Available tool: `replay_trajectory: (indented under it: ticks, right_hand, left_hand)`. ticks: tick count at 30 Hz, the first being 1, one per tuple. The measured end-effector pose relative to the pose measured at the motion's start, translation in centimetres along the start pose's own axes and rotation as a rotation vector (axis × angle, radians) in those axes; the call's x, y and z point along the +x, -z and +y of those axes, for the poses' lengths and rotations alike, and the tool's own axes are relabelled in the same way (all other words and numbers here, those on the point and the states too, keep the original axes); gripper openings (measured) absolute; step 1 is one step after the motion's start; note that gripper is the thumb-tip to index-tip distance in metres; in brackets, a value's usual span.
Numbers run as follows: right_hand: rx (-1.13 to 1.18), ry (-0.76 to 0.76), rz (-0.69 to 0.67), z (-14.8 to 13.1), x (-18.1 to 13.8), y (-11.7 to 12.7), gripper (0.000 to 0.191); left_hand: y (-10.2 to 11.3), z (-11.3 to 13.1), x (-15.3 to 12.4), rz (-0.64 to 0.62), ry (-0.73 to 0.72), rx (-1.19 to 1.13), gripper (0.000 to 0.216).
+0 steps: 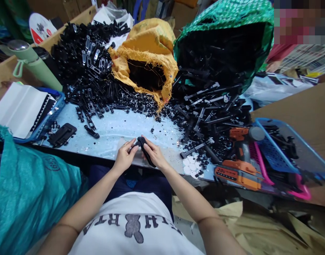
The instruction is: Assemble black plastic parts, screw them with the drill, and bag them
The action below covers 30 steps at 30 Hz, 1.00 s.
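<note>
At the table's near edge, my left hand [124, 157] and right hand [155, 154] both pinched closed on one long black plastic part [144, 148], orange cordless drill [238, 159] toward the right edge.

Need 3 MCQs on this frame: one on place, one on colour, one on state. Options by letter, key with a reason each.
1. Where does the cordless drill lie?
A. to the right of the hands, beside the blue basket
B. inside the yellow sack
C. on the white papers at the left

2. What colour is the sack standing open at the middle of the table?
A. pink
B. yellow
C. white

3. How is the black part held?
A. lying untouched on the table
B. in one hand only
C. between both hands at the table's near edge

Key:
1 A: the orange and black drill rests against the blue basket, right of the hands.
2 B: its frayed cloth is yellow, next to the green sack.
3 C: the left hand and the right hand both grip it.
</note>
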State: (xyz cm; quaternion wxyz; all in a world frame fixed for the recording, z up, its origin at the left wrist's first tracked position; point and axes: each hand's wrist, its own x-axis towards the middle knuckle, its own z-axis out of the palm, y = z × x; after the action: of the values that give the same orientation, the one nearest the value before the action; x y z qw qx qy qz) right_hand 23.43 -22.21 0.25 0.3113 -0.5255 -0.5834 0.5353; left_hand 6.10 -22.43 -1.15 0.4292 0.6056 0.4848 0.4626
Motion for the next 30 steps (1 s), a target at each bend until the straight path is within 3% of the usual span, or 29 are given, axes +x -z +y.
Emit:
replay_trajectory:
  ticks: [2, 5, 8, 12, 14, 17, 19, 21, 24, 27, 30]
  right_hand:
    - [-0.005, 0.045, -0.026, -0.4, -0.1, 0.6, 0.057]
    - [-0.189, 0.183, -0.042, -0.9, -0.2, 1.7, 0.053]
    - [-0.227, 0.257, 0.023, -1.1, -0.1, 2.0, 0.053]
    - [-0.253, 0.313, 0.119, -0.6, -0.8, 0.6, 0.053]
    - [-0.389, 0.363, 0.037, 0.0, -1.6, -0.6, 0.052]
    - [-0.52, 0.394, -0.091, 0.8, -2.2, -1.9, 0.049]
    - [-0.522, 0.35, 0.0, 1.1, -1.9, -1.7, 0.048]
    - [-0.537, 0.294, 0.106, 0.9, -1.0, -0.7, 0.048]
    - [-0.643, 0.286, 0.05, 0.3, 0.1, 0.8, 0.049]
    - [-0.813, 0.296, -0.02, -0.4, 0.4, 1.0, 0.052]
    - [-0.969, 0.27, -0.03, -1.1, 0.3, 1.0, 0.053]
  left_hand:
    - [0.0, 0.6, 0.3, -0.027, -0.063, 0.052, 0.035]
    - [-0.3, 1.2, 0.3, -0.061, -0.135, 0.111, 0.034]
    - [-1.3, 1.6, -0.1, 0.057, -0.179, 0.12, 0.034]
    - [-1.4, 2.6, 0.6, 0.224, -0.213, 0.144, 0.032]
    - [-0.5, 3.0, 1.8, 0.255, -0.262, 0.186, 0.032]
    - [1.0, 2.8, 3.7, 0.205, -0.32, 0.234, 0.034]
    - [1.2, 1.9, 4.5, 0.158, -0.252, 0.233, 0.037]
    - [0.8, 0.5, 5.0, 0.127, -0.095, 0.179, 0.038]
    - [-0.7, -0.9, 4.9, 0.029, 0.06, 0.045, 0.036]
    - [-2.1, -1.1, 3.9, -0.011, 0.039, 0.015, 0.034]
    - [-2.5, -0.9, 3.5, 0.093, 0.017, 0.039, 0.032]
